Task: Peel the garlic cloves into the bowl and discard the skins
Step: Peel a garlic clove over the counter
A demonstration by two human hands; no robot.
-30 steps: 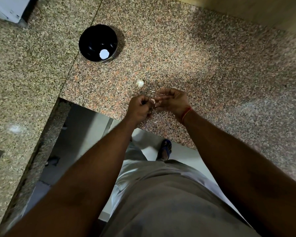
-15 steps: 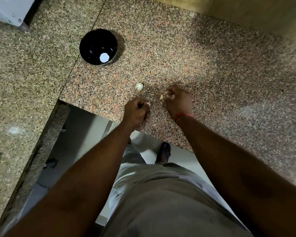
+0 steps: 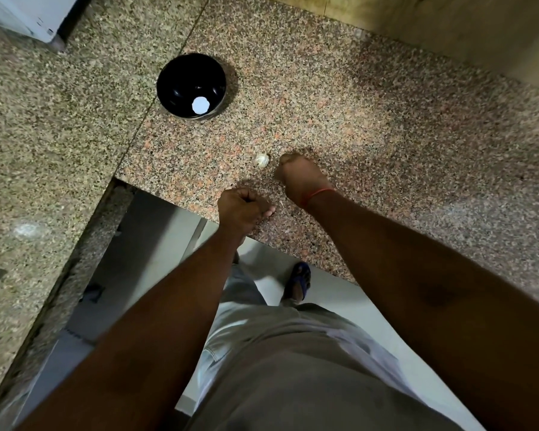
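With both fists curled, contents hidden, the left hand [image 3: 241, 209] at the counter [image 3: 386, 126] edge and the right hand [image 3: 299, 178] just beside the garlic [image 3: 261, 159], that light, papery clove probably wants a fingertip pinch at its ends.

The table [image 3: 355, 98] was speckled pink, brown and black granite; the bowl [image 3: 181, 85] was glossy black with a white spot inside; the garlic clove [image 3: 261, 159] was off-white; a red thread [image 3: 319, 192] circled one wrist
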